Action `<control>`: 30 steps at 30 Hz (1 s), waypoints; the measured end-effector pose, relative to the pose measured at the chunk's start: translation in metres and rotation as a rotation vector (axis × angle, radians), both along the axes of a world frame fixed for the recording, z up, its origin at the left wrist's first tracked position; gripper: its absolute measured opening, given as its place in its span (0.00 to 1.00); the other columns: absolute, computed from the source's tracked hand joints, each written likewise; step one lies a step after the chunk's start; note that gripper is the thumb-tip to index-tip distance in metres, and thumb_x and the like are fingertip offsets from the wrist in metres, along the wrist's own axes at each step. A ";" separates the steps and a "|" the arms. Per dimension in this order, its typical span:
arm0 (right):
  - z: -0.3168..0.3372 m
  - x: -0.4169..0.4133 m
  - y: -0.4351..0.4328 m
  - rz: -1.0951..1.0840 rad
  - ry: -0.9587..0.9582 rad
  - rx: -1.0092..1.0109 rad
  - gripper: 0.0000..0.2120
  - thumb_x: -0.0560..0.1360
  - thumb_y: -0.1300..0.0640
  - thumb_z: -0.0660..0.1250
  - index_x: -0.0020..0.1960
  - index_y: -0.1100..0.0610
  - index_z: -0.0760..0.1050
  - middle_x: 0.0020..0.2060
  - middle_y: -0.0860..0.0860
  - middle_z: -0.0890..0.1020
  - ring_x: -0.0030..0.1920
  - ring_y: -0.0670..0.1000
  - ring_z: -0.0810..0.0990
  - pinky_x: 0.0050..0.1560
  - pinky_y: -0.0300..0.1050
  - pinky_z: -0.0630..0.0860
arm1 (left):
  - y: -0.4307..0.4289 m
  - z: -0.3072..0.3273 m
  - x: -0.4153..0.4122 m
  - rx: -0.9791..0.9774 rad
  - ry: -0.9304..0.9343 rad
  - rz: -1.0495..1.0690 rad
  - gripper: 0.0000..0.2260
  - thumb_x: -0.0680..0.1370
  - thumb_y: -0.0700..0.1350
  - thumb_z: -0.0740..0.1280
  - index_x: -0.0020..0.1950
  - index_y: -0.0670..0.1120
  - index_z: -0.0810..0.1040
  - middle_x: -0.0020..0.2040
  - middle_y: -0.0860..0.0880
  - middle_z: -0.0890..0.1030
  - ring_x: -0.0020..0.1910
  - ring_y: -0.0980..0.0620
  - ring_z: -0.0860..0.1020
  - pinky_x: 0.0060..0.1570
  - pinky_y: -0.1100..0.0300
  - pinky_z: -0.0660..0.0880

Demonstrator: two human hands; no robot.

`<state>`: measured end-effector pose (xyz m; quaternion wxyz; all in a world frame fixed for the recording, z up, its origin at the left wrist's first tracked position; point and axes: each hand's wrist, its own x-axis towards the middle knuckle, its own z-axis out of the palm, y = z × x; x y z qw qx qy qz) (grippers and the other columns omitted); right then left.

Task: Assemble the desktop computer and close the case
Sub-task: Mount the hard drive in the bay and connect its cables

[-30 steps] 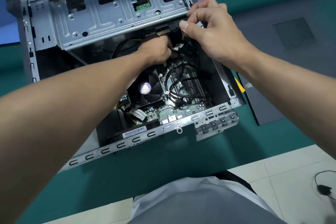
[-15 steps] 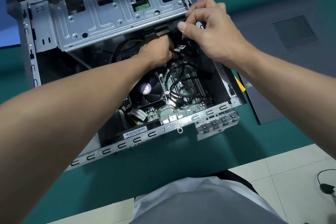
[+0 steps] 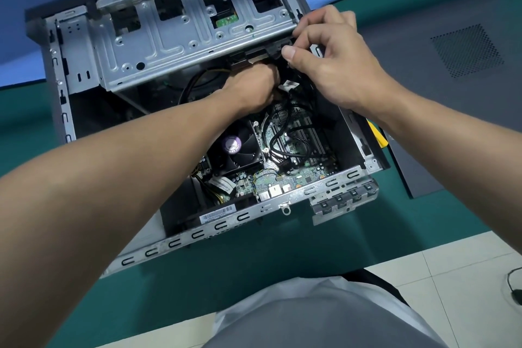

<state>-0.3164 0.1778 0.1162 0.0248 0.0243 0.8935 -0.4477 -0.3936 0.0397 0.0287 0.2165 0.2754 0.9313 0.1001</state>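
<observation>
Much of the work is hidden. The left hand (image 3: 251, 87) reaches into the open computer case (image 3: 254, 212) under the raised drive cage (image 3: 169, 45), and its fingers curl away among the black cables (image 3: 285, 144), so I cannot tell whether its grip holds anything. The left forearm also covers the left part of the motherboard (image 3: 305, 175). The far end of the case is cut off by the top edge of the view.

There are 2 labels, neither readable: a round purple sticker (image 3: 231, 144) on the fan (image 3: 240, 150), and a white barcode sticker (image 3: 217, 213) just inside the near rim, its print too small to make out. A small white tag (image 3: 288, 85) hangs on a cable between the 2 hands.

The right hand (image 3: 333, 65) sits at the cage's right corner, its grip closed, thumb and forefinger pinching what looks like a black connector (image 3: 282, 44) at the cage edge.

The case lies on its side on the green worktop (image 3: 254, 263). Its dark grey side panel (image 3: 452, 93), with a perforated vent, lies flat just to the right, and something yellow (image 3: 377, 133) shows between them.
</observation>
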 end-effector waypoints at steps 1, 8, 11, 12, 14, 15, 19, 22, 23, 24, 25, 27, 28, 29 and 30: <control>0.000 0.000 0.000 -0.005 0.004 -0.004 0.10 0.76 0.53 0.67 0.39 0.57 0.76 0.53 0.47 0.72 0.58 0.44 0.63 0.50 0.19 0.55 | -0.001 -0.001 0.000 -0.002 -0.004 -0.013 0.06 0.78 0.42 0.65 0.53 0.43 0.77 0.46 0.46 0.74 0.44 0.43 0.74 0.45 0.44 0.77; -0.002 -0.001 -0.001 -0.015 0.022 -0.005 0.11 0.76 0.52 0.67 0.40 0.58 0.77 0.52 0.47 0.72 0.57 0.43 0.63 0.52 0.20 0.55 | -0.008 -0.017 -0.004 0.056 -0.089 0.145 0.15 0.79 0.50 0.64 0.63 0.45 0.70 0.60 0.43 0.78 0.59 0.40 0.76 0.57 0.49 0.74; -0.002 -0.002 -0.001 -0.010 0.024 0.003 0.10 0.76 0.52 0.67 0.40 0.58 0.77 0.52 0.47 0.72 0.56 0.44 0.63 0.53 0.21 0.56 | -0.007 -0.017 -0.009 0.034 -0.107 0.188 0.17 0.80 0.50 0.63 0.65 0.44 0.71 0.63 0.40 0.77 0.61 0.40 0.75 0.57 0.53 0.72; -0.002 -0.002 -0.001 -0.009 0.024 0.004 0.10 0.76 0.52 0.67 0.40 0.58 0.77 0.52 0.47 0.72 0.57 0.44 0.63 0.53 0.21 0.55 | -0.007 -0.017 -0.012 0.017 -0.123 0.199 0.17 0.80 0.51 0.62 0.66 0.44 0.72 0.64 0.40 0.77 0.62 0.40 0.75 0.57 0.53 0.71; -0.002 -0.001 -0.001 -0.007 0.025 0.010 0.10 0.76 0.52 0.67 0.41 0.58 0.77 0.52 0.47 0.72 0.57 0.44 0.63 0.53 0.21 0.55 | -0.006 -0.015 -0.016 -0.022 -0.150 0.207 0.18 0.81 0.53 0.61 0.67 0.44 0.72 0.66 0.40 0.76 0.63 0.40 0.74 0.56 0.55 0.70; -0.002 -0.001 -0.001 -0.006 0.025 0.013 0.10 0.76 0.52 0.67 0.41 0.58 0.77 0.52 0.47 0.72 0.57 0.44 0.63 0.53 0.21 0.55 | -0.006 -0.014 -0.018 -0.035 -0.160 0.211 0.19 0.81 0.53 0.60 0.67 0.44 0.71 0.66 0.40 0.75 0.64 0.40 0.74 0.55 0.55 0.69; -0.001 -0.001 0.000 -0.006 0.023 0.013 0.11 0.76 0.52 0.67 0.42 0.59 0.77 0.52 0.47 0.71 0.57 0.44 0.63 0.53 0.21 0.56 | -0.002 -0.011 -0.018 -0.029 -0.172 0.222 0.18 0.81 0.53 0.61 0.67 0.45 0.71 0.66 0.40 0.75 0.64 0.40 0.73 0.53 0.56 0.67; -0.001 0.000 -0.001 -0.002 0.024 0.013 0.11 0.77 0.52 0.67 0.42 0.60 0.77 0.52 0.47 0.71 0.57 0.44 0.63 0.53 0.21 0.56 | -0.001 -0.011 -0.017 -0.016 -0.183 0.231 0.18 0.80 0.52 0.62 0.66 0.44 0.72 0.65 0.40 0.76 0.63 0.40 0.74 0.54 0.56 0.69; -0.001 0.000 -0.001 -0.003 0.022 0.011 0.11 0.76 0.52 0.67 0.42 0.59 0.77 0.52 0.47 0.71 0.57 0.44 0.63 0.54 0.21 0.56 | -0.001 -0.011 -0.016 -0.009 -0.190 0.230 0.17 0.80 0.52 0.62 0.65 0.44 0.72 0.63 0.40 0.77 0.62 0.40 0.75 0.53 0.56 0.69; -0.001 0.000 -0.001 -0.005 0.020 0.009 0.11 0.76 0.52 0.67 0.41 0.59 0.77 0.52 0.47 0.71 0.57 0.44 0.63 0.54 0.21 0.56 | -0.002 -0.011 -0.015 0.001 -0.199 0.225 0.17 0.80 0.52 0.63 0.64 0.44 0.73 0.62 0.41 0.77 0.60 0.41 0.75 0.52 0.56 0.70; -0.001 0.000 -0.001 -0.007 0.019 0.006 0.11 0.76 0.52 0.67 0.41 0.59 0.77 0.52 0.47 0.71 0.57 0.44 0.63 0.54 0.21 0.56 | -0.002 -0.011 -0.015 0.013 -0.208 0.218 0.16 0.79 0.52 0.64 0.62 0.44 0.74 0.60 0.41 0.78 0.58 0.41 0.76 0.52 0.56 0.71; -0.001 -0.001 -0.001 -0.010 0.019 0.003 0.10 0.76 0.52 0.67 0.41 0.58 0.77 0.52 0.47 0.71 0.57 0.44 0.63 0.53 0.21 0.56 | -0.002 -0.011 -0.014 0.028 -0.214 0.206 0.14 0.78 0.53 0.66 0.58 0.45 0.75 0.56 0.42 0.80 0.54 0.43 0.76 0.49 0.56 0.71; -0.001 -0.001 -0.001 -0.009 0.019 0.005 0.10 0.76 0.52 0.67 0.40 0.57 0.77 0.52 0.47 0.71 0.57 0.44 0.63 0.53 0.21 0.56 | -0.002 -0.011 -0.013 0.032 -0.209 0.203 0.13 0.78 0.53 0.66 0.56 0.45 0.74 0.55 0.42 0.80 0.52 0.43 0.76 0.49 0.55 0.71; -0.001 -0.001 -0.001 -0.010 0.020 0.007 0.10 0.76 0.52 0.67 0.40 0.57 0.77 0.52 0.47 0.71 0.57 0.44 0.63 0.53 0.21 0.56 | -0.002 -0.011 -0.012 0.036 -0.195 0.203 0.14 0.78 0.53 0.66 0.56 0.45 0.74 0.55 0.42 0.79 0.52 0.43 0.76 0.49 0.55 0.72; -0.001 -0.001 -0.001 -0.011 0.022 0.009 0.10 0.76 0.52 0.67 0.40 0.56 0.77 0.52 0.47 0.71 0.57 0.44 0.63 0.52 0.21 0.56 | -0.002 -0.012 -0.011 0.041 -0.175 0.199 0.14 0.78 0.53 0.66 0.57 0.44 0.73 0.55 0.43 0.79 0.52 0.43 0.76 0.50 0.54 0.73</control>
